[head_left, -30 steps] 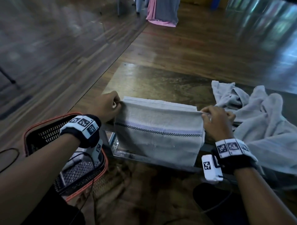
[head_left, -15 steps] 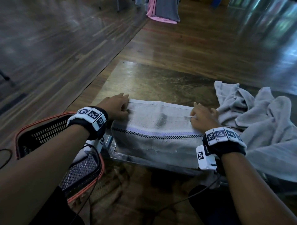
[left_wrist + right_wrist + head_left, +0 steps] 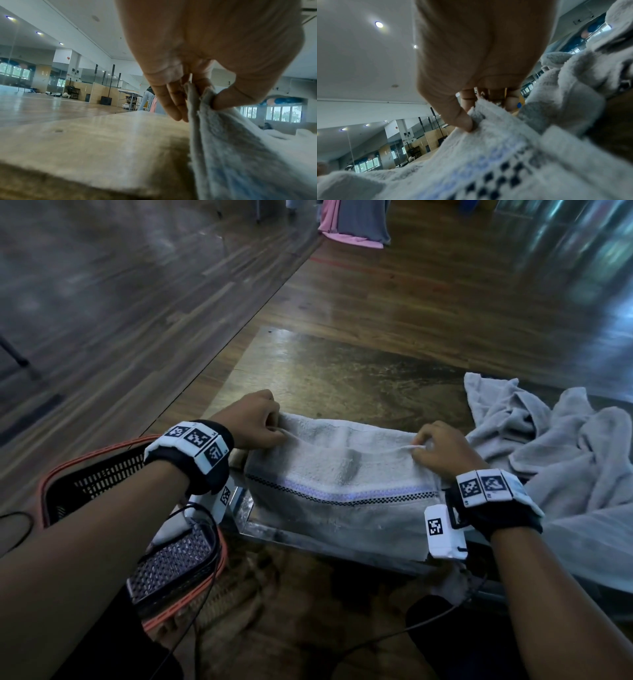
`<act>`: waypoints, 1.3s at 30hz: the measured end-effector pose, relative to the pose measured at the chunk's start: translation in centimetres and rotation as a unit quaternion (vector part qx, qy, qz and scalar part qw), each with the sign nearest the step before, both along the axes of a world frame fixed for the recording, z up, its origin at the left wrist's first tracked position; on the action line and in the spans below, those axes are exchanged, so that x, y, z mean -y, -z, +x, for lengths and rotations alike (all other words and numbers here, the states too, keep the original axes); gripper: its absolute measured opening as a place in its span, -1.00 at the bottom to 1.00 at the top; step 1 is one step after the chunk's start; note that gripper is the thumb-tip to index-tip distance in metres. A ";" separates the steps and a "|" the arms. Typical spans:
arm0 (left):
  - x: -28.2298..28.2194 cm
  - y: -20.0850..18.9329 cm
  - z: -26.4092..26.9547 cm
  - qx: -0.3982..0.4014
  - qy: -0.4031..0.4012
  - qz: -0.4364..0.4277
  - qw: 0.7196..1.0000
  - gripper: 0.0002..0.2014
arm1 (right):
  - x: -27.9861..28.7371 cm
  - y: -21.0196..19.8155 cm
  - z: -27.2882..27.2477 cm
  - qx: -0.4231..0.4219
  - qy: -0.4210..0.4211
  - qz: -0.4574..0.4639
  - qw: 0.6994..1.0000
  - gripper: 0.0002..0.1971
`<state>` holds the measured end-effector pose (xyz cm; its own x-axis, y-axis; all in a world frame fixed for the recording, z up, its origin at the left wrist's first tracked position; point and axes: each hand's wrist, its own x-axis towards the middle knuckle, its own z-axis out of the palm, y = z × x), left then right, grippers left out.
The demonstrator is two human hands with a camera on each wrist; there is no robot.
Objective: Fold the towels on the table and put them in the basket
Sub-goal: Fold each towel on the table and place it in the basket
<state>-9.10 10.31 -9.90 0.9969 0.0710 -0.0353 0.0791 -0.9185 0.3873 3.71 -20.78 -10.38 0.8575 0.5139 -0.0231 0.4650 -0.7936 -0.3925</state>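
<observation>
Towel [image 3: 342,494] on the table [image 3: 342,378] — left hand [image 3: 251,421] and right hand [image 3: 442,451] pinch its far corners, basket [image 3: 99,474] alongside.

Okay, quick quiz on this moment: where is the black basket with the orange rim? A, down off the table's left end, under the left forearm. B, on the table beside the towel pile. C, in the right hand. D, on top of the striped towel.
A: the basket sits lower than the table, off its left end beneath the left forearm, while both hands pinch the striped towel.
</observation>
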 end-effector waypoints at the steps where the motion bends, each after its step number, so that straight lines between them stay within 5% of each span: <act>1: 0.0 -0.3 0.1 0.022 -0.001 -0.007 1.000 -0.74 | 0.1 -0.3 0.0 0.008 0.001 0.016 1.000 -0.94; 15: 0.4 -1.0 -0.2 0.043 -0.035 -0.065 0.996 -0.88 | 0.9 0.0 0.3 -0.022 0.004 0.100 0.995 -0.97; 22: 0.8 -0.9 0.5 0.083 -0.093 -0.094 0.988 -0.90 | 0.3 -0.5 0.2 -0.077 0.017 0.208 0.975 -0.72; 39: -0.5 -2.5 -0.8 0.064 -0.147 -0.194 0.968 -0.95 | 1.4 -1.1 0.8 -0.059 0.044 0.158 0.985 -0.83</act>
<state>-9.86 10.76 -7.40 0.9334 0.3588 0.0066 0.2438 -0.6475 0.7220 4.55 -22.21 -9.32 0.8997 0.4359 0.0250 0.3374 -0.6578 -0.6734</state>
